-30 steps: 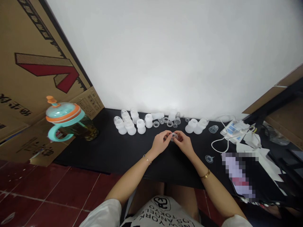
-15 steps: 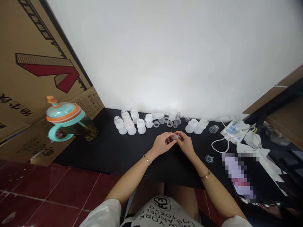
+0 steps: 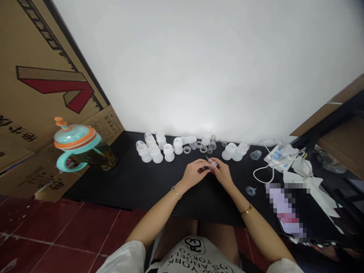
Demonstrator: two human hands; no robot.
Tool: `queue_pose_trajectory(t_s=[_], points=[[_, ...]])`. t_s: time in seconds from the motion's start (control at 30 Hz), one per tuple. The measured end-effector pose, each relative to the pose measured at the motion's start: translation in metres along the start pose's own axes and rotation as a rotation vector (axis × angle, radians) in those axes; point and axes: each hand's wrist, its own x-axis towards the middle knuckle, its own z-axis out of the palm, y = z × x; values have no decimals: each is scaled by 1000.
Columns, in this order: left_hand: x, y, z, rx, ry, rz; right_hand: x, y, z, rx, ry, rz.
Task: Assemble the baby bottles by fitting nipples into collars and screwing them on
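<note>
So the left hand (image 3: 196, 171) and right hand (image 3: 222, 173) both have fingertips pinched in close on a small clear round plastic piece (image 3: 212, 163), held just above the black table (image 3: 136, 182), fairly near its front edge. Writing-wise, the white T-shirt (image 3: 193, 258) has black capitals, upside down from here; I can make out "NEW", folds mess up the rest. The brown cardboard box (image 3: 36, 98) has dark Chinese characters and a red arrow-ish logo, too cropped to read properly.

White rounded bottles (image 3: 169, 153) line the wall side, with clear rings and caps (image 3: 203, 149) between the two bunches. There's bare tabletop left of the hands, over to the teal-and-orange lidded jug (image 3: 82, 146). Right side's tighter: clear funnel-shaped piece (image 3: 251, 190), white cable (image 3: 263, 179), pixelated screen (image 3: 287, 212).
</note>
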Motion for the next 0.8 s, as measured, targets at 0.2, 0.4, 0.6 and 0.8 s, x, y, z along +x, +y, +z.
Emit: queue_pose_trajectory(t_s=[0.2,0.4,0.6,0.8], points=[[0,0,3,46,24,-33,0,2,1,1,-10,4],[2,-1,1,64,105,-120,2,8,2,129,-40,55],[4,-4,-3,64,158,-135,2,4,5,333,-120,107],[5,-5,-3,46,170,-123,4,2,5,401,-105,149]])
